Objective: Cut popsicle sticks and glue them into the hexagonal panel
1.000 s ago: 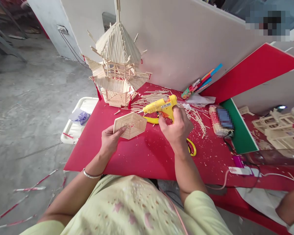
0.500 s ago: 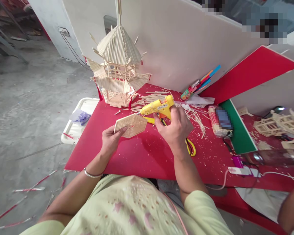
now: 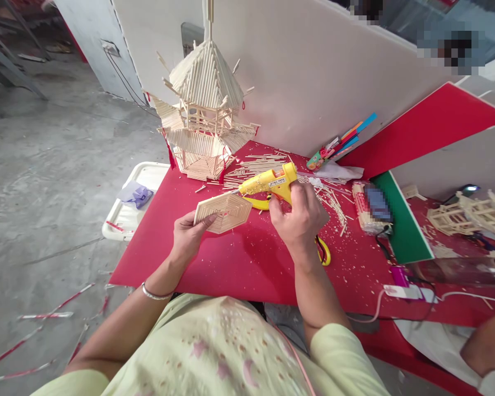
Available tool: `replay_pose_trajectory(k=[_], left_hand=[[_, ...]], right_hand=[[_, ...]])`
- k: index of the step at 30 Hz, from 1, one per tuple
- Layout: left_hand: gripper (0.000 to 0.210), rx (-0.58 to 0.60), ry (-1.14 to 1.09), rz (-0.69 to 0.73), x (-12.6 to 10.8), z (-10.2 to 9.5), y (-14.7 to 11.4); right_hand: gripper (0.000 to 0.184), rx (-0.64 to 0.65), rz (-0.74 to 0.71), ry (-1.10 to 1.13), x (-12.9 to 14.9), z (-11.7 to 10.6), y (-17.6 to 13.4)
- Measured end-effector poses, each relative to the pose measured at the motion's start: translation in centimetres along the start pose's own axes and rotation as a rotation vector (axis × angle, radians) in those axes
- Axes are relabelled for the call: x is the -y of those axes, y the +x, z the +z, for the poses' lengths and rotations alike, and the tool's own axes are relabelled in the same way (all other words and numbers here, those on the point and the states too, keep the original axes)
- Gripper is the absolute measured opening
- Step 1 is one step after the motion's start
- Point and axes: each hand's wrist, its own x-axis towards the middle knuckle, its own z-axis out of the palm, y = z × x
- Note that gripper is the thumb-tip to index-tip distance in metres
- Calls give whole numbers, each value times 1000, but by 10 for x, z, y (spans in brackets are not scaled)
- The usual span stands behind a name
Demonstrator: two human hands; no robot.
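My left hand (image 3: pixel 188 235) grips the left edge of a hexagonal panel (image 3: pixel 226 213) made of thin wooden sticks, thumb on its near face. The panel is held tilted above the red table (image 3: pixel 223 264). In my right hand (image 3: pixel 300 217) is a yellow glue gun (image 3: pixel 268 180), my fingers wrapped round its handle. Its nozzle points left and meets, or nearly meets, the panel's upper edge; I cannot tell which. Behind the panel stands a pagoda model (image 3: pixel 206 110) of wooden sticks with red tassels.
Loose sticks (image 3: pixel 264 165) and crumbs litter the table. Yellow-handled scissors (image 3: pixel 324 251) lie near my right wrist. Rightward are a phone (image 3: pixel 377 202) on a packet, a green board (image 3: pixel 404 231), a power strip (image 3: pixel 408 291) and another stick model (image 3: pixel 466 214). Another person's arm (image 3: pixel 489 344) shows at lower right.
The glue gun's nozzle has shifted slightly along the panel's top edge, and my right index finger has drawn in by the handle. The whole view has shifted a little.
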Motion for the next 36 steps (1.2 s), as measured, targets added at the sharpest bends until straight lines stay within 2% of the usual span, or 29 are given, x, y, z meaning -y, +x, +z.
replay_pose_trajectory(k=[7,14,21,27,31,36], left_hand=[[29,4,-12,-9,1,0,1],[31,6,3,-5,2,-1,0],[30,-5,1,-15,-2,1,0],[30,1,15,-5,2,0,1],[27,-11,94,75,0,-1,0],[17,-2,306,327,-11,0,-5]], right_hand=[[36,15,1,4,-2,1,-1],[33,-30,-27,-3,-3,1,-2],[34,35,11,15,-2,0,-2],[35,20,9,26,-3,0,-1],[33,17,4,37,-5,-1,0],[36,35,-9,15,-8,-6,-1]])
